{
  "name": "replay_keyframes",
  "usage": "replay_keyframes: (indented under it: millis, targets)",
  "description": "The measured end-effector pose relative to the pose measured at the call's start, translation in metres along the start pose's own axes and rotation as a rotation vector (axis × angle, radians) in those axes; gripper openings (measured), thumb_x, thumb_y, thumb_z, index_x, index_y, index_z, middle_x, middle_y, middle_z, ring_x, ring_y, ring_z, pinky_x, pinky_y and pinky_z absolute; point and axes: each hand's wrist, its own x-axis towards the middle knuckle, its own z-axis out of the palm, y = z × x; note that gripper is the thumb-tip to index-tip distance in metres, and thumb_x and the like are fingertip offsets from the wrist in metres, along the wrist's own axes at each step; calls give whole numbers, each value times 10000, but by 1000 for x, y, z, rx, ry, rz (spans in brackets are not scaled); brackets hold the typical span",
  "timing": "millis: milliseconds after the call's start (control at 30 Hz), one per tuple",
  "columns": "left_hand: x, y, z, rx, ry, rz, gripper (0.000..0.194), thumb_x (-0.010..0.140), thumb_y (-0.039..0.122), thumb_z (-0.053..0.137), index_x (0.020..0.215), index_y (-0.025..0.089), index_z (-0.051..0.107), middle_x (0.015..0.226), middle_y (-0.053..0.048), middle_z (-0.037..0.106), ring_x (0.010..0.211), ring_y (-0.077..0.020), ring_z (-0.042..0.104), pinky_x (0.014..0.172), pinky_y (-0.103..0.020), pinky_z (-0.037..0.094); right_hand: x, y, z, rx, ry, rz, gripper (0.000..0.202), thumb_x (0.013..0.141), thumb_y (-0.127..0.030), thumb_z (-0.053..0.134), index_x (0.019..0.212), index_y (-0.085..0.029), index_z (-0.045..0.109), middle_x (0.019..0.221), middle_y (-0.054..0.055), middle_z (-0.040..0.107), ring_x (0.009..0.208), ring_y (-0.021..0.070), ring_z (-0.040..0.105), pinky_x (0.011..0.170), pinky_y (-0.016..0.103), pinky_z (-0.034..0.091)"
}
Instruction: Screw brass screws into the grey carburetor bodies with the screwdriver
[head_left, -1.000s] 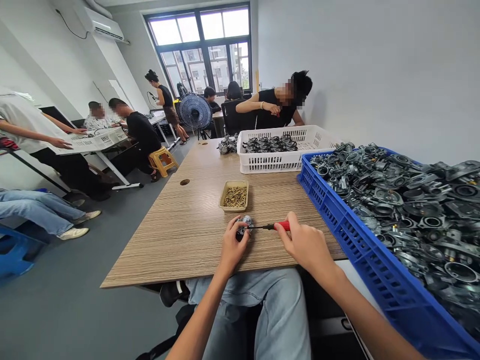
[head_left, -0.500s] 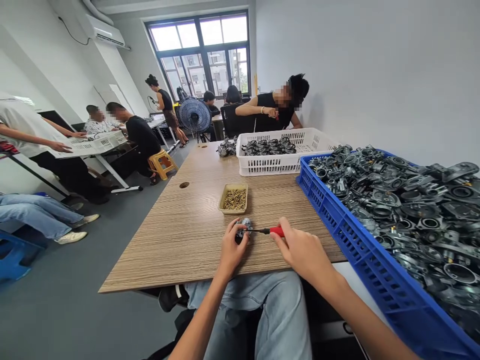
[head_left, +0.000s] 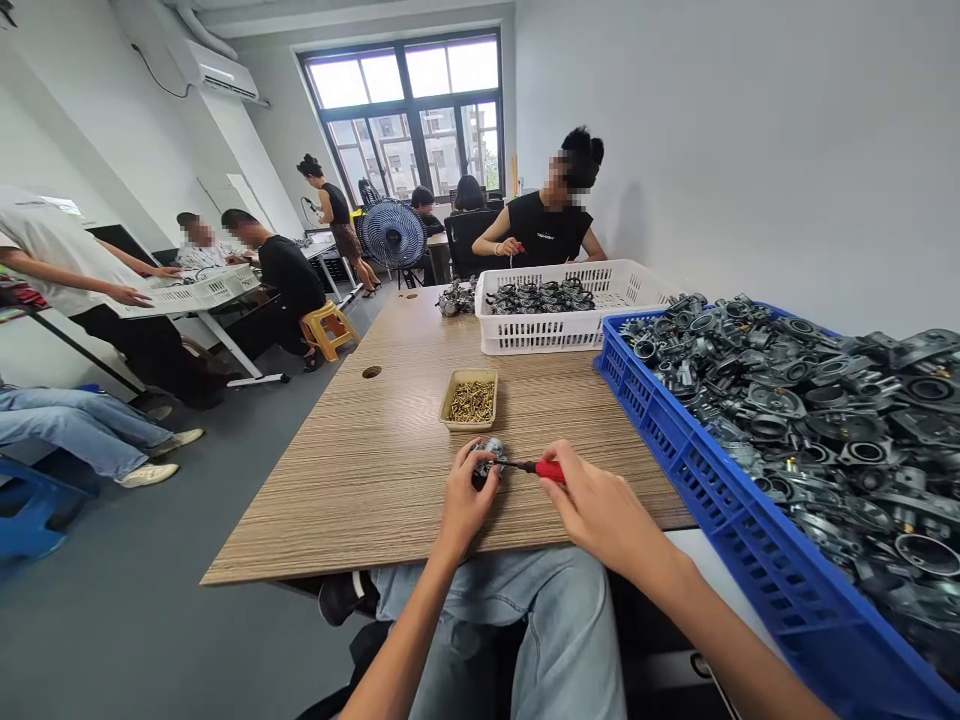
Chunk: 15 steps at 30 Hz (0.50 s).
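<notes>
Carburetor-like metal part (head_left: 493, 447), small and grey, sits just below the center of the frame, at the fingertips of the left hand (head_left: 466, 500) and to the left of the right hand (head_left: 600, 500). The left hand's thumb and fingers curl around its left side in a narrow grip, partly hiding it. The right hand is closed around the red handle of a screwdriver (head_left: 551, 470), whose dark shaft points left and reaches the part; the exact contact is too small to tell. The hands stay apart, with the shaft bridging them.

Just above the part in the frame, a small beige tray (head_left: 469, 427) of brass-colored pieces (head_left: 472, 400) stands on the wood-grain surface (head_left: 360, 480). At the right of the frame, a blue crate (head_left: 675, 450) is heaped with dark metal castings (head_left: 795, 400). Above center, a white crate (head_left: 540, 345) holds more assemblies (head_left: 540, 295), and a co-worker in black (head_left: 551, 235) sits behind it.
</notes>
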Motion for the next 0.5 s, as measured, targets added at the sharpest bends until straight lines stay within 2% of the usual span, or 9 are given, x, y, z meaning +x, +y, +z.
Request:
replay_keyframes:
  millis: [67, 100, 167, 233, 300, 400, 500]
  targets:
    - [0, 1, 0, 0, 5, -1, 130, 990, 271, 664, 1089, 233, 739, 1428, -135, 664, 1395, -312, 617, 1163, -496, 504, -4, -2, 2, 82, -2, -100, 125, 1114, -237, 444, 1233, -260, 471, 1225, 62, 761, 1026, 239, 772, 741, 291, 443]
    - [-1, 1, 0, -1, 5, -1, 132, 991, 271, 662, 1093, 234, 738, 1427, -136, 665, 1397, -312, 616, 1163, -495, 505, -3, -2, 3, 71, -1, -94, 120, 1113, -236, 443, 1227, -257, 475, 1192, 62, 769, 1004, 240, 775, 734, 290, 439]
    - [-1, 1, 0, -5, 3, -2, 133, 993, 272, 661, 1097, 234, 736, 1420, -135, 668, 1402, -312, 612, 1163, -495, 505, 1, 2, 5, -41, 18, 17, 105, 1128, -305, 440, 1182, -239, 500, 1033, 72, 790, 901, 265, 783, 676, 296, 409]
    - [-1, 1, 0, -9, -1, -3, 131, 996, 273, 659, 1097, 236, 733, 1417, -134, 669, 1406, -311, 608, 1164, -495, 503, 6, 6, 7, -177, 43, 165, 210, 1139, -412, 430, 1121, -226, 527, 867, 81, 779, 795, 293, 777, 623, 301, 365]
    - [-1, 1, 0, -12, -4, -3, 128, 997, 271, 657, 1097, 238, 730, 1423, -134, 664, 1407, -308, 606, 1169, -497, 499, 8, 8, 6, -199, 48, 201, 255, 1139, -453, 424, 1087, -229, 533, 838, 84, 775, 779, 298, 777, 617, 301, 360]
    - [-1, 1, 0, -16, -9, 0, 129, 997, 265, 654, 1099, 238, 729, 1431, -134, 657, 1409, -307, 602, 1183, -506, 485, 3, 6, 2, 9, 31, 15, 143, 1131, -352, 440, 1205, -246, 501, 1076, 81, 794, 951, 269, 787, 705, 301, 438]
    - [-1, 1, 0, -17, -4, -5, 124, 993, 266, 657, 1089, 235, 729, 1429, -137, 658, 1408, -308, 602, 1183, -507, 485, -3, 4, 1, 128, -20, -127, 176, 1102, -244, 445, 1276, -265, 465, 1205, 66, 770, 1031, 242, 775, 768, 299, 466]
